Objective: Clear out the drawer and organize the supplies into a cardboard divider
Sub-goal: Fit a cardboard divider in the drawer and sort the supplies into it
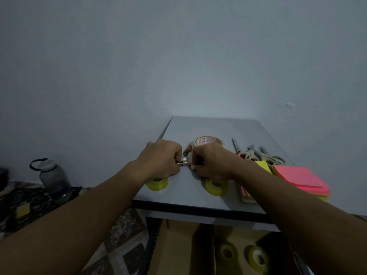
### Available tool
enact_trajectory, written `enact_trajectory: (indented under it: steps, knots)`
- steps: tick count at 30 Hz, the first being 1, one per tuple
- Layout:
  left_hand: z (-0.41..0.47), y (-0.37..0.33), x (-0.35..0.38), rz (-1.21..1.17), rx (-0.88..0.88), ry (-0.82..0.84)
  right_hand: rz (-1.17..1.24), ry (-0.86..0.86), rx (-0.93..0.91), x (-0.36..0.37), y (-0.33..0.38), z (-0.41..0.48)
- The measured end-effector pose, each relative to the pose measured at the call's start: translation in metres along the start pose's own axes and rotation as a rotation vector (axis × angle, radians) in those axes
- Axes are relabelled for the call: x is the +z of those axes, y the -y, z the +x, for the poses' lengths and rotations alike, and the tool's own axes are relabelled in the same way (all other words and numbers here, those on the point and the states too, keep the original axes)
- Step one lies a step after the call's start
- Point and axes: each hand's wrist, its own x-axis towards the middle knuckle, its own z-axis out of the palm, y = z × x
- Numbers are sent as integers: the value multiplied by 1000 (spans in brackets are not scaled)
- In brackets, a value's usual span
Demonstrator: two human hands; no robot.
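On the white tabletop (214,126), my left hand (161,158) is closed around a few batteries (182,163), their ends sticking out toward the right. My right hand (210,160) is closed on small items just beside them; what it holds is mostly hidden. One more battery (187,150) lies between the hands, behind them. A yellowish tape roll (157,184) peeks out under my left wrist, another tape roll (216,186) under my right. Below the table, the open drawer holds a cardboard divider (184,247) with two tape rolls (258,259) in one compartment.
A wide brown tape roll (208,141) stands behind my right hand. Several scissors (256,153) lie at the right, with pink and yellow sticky notes (301,179) near the right edge. A dark water bottle (52,175) stands on the floor at left.
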Motion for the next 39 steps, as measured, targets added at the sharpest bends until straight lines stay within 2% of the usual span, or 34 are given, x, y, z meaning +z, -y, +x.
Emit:
enact_trajectory:
  steps: [4, 11, 23, 30, 39]
  knots:
    - [-1, 3, 1, 16, 33, -20, -60, 22, -2, 0, 3, -1]
    - [-1, 3, 1, 36, 65, -67, -62, -77, -12, 2, 4, -2]
    - [4, 8, 7, -145, -36, -63, -9, -89, 39, 10, -3, 1]
    - [-1, 10, 1, -264, -144, -135, 103, -215, 47, 11, 1, 2]
    - [-36, 0, -43, -411, -217, -209, 152, -331, 77, -21, 19, -38]
